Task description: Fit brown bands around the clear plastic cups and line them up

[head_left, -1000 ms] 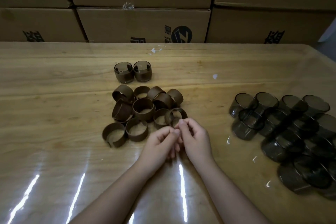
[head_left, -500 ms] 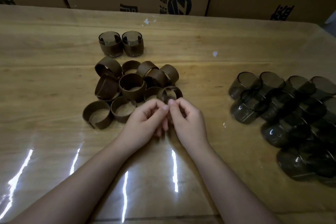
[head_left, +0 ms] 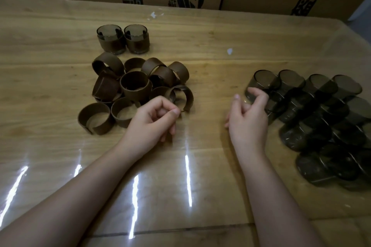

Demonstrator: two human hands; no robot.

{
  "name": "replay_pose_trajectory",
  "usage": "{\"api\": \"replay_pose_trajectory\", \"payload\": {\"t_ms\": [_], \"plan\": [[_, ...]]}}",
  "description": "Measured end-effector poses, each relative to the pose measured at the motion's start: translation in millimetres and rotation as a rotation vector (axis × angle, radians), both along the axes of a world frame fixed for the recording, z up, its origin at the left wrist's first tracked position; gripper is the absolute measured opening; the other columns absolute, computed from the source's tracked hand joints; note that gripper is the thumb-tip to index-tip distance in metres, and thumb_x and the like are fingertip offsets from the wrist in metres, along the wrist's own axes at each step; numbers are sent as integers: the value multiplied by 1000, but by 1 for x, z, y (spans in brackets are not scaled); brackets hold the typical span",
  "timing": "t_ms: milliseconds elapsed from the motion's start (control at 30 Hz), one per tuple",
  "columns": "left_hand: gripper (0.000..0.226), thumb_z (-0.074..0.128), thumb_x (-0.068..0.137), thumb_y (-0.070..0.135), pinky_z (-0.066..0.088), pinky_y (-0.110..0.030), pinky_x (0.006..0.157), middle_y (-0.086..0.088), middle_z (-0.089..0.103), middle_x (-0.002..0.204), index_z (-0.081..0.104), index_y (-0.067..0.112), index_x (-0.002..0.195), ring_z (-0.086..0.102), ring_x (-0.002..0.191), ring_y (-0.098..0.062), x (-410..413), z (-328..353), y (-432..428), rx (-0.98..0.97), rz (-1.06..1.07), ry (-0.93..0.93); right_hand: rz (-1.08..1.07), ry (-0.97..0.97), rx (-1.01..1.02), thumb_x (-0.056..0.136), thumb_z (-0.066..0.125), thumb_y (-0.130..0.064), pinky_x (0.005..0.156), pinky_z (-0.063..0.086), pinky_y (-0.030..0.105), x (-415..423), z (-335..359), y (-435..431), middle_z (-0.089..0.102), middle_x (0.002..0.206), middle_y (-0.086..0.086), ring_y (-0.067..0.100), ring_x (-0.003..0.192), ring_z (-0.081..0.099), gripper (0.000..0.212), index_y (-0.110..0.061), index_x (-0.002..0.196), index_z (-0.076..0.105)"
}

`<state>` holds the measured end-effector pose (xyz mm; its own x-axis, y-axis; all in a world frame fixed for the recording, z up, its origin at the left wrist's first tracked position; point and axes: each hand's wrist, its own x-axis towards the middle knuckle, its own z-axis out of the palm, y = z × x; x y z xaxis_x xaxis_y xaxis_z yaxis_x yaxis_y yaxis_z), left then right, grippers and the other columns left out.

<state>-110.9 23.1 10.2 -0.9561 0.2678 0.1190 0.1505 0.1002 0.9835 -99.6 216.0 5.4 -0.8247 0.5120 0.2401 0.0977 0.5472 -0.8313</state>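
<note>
The left hand [head_left: 154, 122] pinches the end of a split band [head_left: 183, 95] at centre frame, beside the loose bands [head_left: 132, 84]. The right hand [head_left: 249, 120] curls thumb and fingers round the nearest cup [head_left: 263, 81], right of centre. It seems best to lift that cup clear, spread the band's gap, slide it round the cup, then stand it beside the banded cups [head_left: 123, 39] at upper left.
</note>
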Motion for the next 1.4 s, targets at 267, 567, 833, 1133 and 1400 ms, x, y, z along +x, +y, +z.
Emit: {"api": "replay_pose_trajectory", "payload": {"t_ms": [267,567,833,1133,1400], "plan": [[13,54,95,9,39,-19,43,3,58,52,58,13,83,46,42,-8,7,4,-1,11,25,39,-132,-27,28,99,41,-41,71,54,53,-1,3,5,70,79,3,30,72,67,37,-17,127,36],[16,55,95,8,39,-16,43,3,58,51,58,15,81,46,41,-4,8,3,1,8,-2,42,-182,-217,179,99,40,-45,77,54,47,-1,8,9,71,90,10,33,84,68,45,-13,131,34],[11,55,94,9,38,-15,42,2,57,54,58,10,84,45,42,-5,9,5,3,8,-19,20,-211,-376,569,101,41,-24,61,47,40,3,12,17,60,81,14,33,70,58,25,-3,114,47],[9,54,95,7,41,-16,45,-6,59,63,58,9,87,50,46,-2,9,8,3,1,-21,31,32,-116,537,100,41,-29,66,53,46,12,19,-20,67,80,13,36,74,65,26,-11,113,53],[33,54,86,27,51,-22,58,8,51,108,42,33,116,64,81,-16,8,2,5,110,144,164,373,440,52,96,46,-27,74,44,11,11,-10,-57,53,97,-4,-3,85,52,21,-16,110,58]]}}
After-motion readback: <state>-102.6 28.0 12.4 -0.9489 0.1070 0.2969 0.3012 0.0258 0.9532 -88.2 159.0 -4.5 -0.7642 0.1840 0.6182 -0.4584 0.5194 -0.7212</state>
